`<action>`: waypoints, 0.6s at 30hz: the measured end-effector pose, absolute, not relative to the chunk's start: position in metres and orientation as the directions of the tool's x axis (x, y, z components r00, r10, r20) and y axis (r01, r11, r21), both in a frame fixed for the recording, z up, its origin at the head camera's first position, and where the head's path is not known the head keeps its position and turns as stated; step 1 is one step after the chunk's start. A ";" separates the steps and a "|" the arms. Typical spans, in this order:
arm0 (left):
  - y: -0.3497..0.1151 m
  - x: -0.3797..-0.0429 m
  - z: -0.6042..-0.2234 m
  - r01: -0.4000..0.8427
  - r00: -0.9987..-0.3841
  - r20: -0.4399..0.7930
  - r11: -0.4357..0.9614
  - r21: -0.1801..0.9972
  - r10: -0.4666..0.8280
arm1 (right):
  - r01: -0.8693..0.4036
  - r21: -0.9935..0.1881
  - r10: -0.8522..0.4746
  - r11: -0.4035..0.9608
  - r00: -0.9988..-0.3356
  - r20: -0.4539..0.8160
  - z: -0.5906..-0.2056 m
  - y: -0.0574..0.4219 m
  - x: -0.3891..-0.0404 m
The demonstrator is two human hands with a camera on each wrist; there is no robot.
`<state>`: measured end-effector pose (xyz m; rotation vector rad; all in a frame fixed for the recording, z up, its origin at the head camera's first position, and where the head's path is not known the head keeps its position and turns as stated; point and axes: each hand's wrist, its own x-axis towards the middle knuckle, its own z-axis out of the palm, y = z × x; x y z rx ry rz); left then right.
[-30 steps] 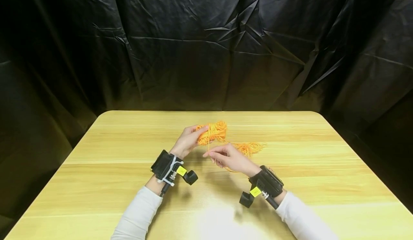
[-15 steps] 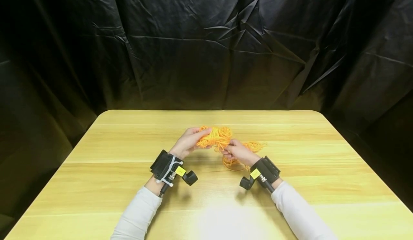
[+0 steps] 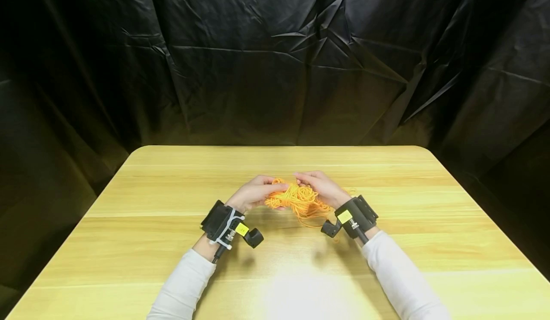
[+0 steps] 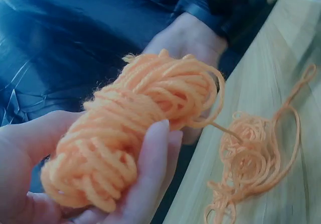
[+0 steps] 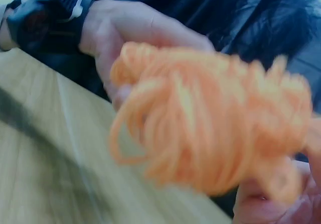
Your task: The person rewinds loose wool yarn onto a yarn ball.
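Orange yarn wound into a small bundle [image 3: 296, 196] is gripped at its left end by my left hand [image 3: 254, 193], thumb on top. The left wrist view shows the bundle [image 4: 115, 118] with windings round its middle and loops at both ends. My right hand [image 3: 323, 186] is at the far right side of the bundle, thumb and fingers drawn together on the yarn strand; the bundle hides much of this hand in the left wrist view. In the right wrist view the bundle [image 5: 200, 118] is blurred, and curled right fingers [image 5: 266, 204] show at lower right.
A loose tangle of the same yarn [image 4: 248, 153] lies on the wooden table [image 3: 129, 243], below and right of the bundle. One strand runs from the bundle to it. A black sheet [image 3: 240, 86] hangs behind the table. Both wrists carry strapped cameras.
My right hand went from in front of the bundle, with the strand drawn toward me, round its right end to the far side. The left hand keeps its grip, the bundle shifting slightly right and nearer.
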<state>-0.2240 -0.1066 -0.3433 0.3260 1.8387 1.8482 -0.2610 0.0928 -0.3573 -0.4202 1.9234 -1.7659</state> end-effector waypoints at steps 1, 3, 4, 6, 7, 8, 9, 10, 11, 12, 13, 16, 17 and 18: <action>-0.106 -0.224 -0.343 -0.183 -0.843 -0.183 0.051 0.982 0.505 | 0.086 -0.988 -0.520 0.129 -0.842 -0.141 -0.354 0.092 -0.260; -0.106 -0.224 -0.344 -0.178 -0.853 -0.189 0.069 0.982 0.486 | 0.042 -0.988 -0.499 0.146 -0.859 -0.111 -0.349 0.092 -0.258; -0.106 -0.224 -0.344 -0.179 -0.860 -0.194 0.079 0.981 0.471 | 0.020 -0.989 -0.493 0.148 -0.865 -0.091 -0.347 0.092 -0.257; -0.105 -0.225 -0.345 -0.178 -0.878 -0.202 0.096 0.979 0.433 | -0.041 -0.987 -0.492 0.155 -0.869 -0.041 -0.340 0.091 -0.253; -0.105 -0.225 -0.345 -0.182 -0.889 -0.208 0.103 0.978 0.409 | -0.071 -0.984 -0.494 0.161 -0.869 -0.019 -0.336 0.090 -0.251; -0.105 -0.225 -0.346 -0.188 -0.899 -0.212 0.100 0.977 0.383 | -0.094 -0.981 -0.488 0.170 -0.873 0.000 -0.333 0.089 -0.248; -0.105 -0.226 -0.346 -0.194 -0.908 -0.215 0.094 0.977 0.360 | -0.118 -0.977 -0.485 0.176 -0.874 0.018 -0.330 0.088 -0.245; -0.104 -0.226 -0.346 -0.197 -0.917 -0.215 0.087 0.977 0.336 | -0.146 -0.972 -0.482 0.186 -0.875 0.039 -0.326 0.086 -0.241; -0.104 -0.226 -0.346 -0.200 -0.927 -0.214 0.077 0.977 0.308 | -0.174 -0.964 -0.480 0.200 -0.875 0.059 -0.323 0.085 -0.237; -0.104 -0.227 -0.345 -0.206 -0.935 -0.215 0.060 0.977 0.281 | -0.199 -0.957 -0.477 0.213 -0.876 0.075 -0.321 0.083 -0.233; -0.103 -0.227 -0.345 -0.210 -0.944 -0.214 0.044 0.977 0.252 | -0.231 -0.946 -0.480 0.226 -0.872 0.098 -0.319 0.082 -0.229; -0.102 -0.227 -0.343 -0.211 -0.961 -0.205 -0.015 0.977 0.185 | -0.311 -0.918 -0.510 0.247 -0.847 0.150 -0.318 0.078 -0.218; -0.102 -0.227 -0.343 -0.210 -0.965 -0.202 -0.030 0.977 0.166 | -0.331 -0.910 -0.526 0.248 -0.835 0.161 -0.319 0.076 -0.215; -0.102 -0.227 -0.343 -0.206 -0.969 -0.199 -0.036 0.978 0.150 | -0.351 -0.903 -0.545 0.247 -0.821 0.170 -0.320 0.075 -0.213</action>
